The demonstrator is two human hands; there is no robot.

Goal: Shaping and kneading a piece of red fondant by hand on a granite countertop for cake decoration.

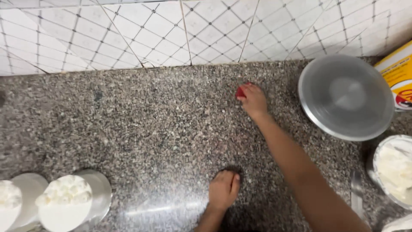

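A: Entry: hand pose?

B: My right arm is stretched far forward across the granite bench [141,129], forearm running diagonally from the lower right. My right hand [254,101] lies palm down with the fingers curled over a small red object [240,91], which peeks out at the fingertips; it sits on the bench just left of the steel bowl [346,97]. I cannot tell what the object is. My left hand [223,189] rests on the bench well below and left of the bowl, fingers bent under, knuckles up; whether it holds anything I cannot tell.

A: Counts?

B: One empty steel bowl, upright, near the tiled wall [171,30]. One yellow carton [397,75] just right of the bowl, cut by the frame edge. One container of white cream [394,168] just below the bowl. Two white cream-topped cakes on stands [65,202], far left of the bowl at the bottom edge, side by side, the left one partly out of view. One red object, two hands.
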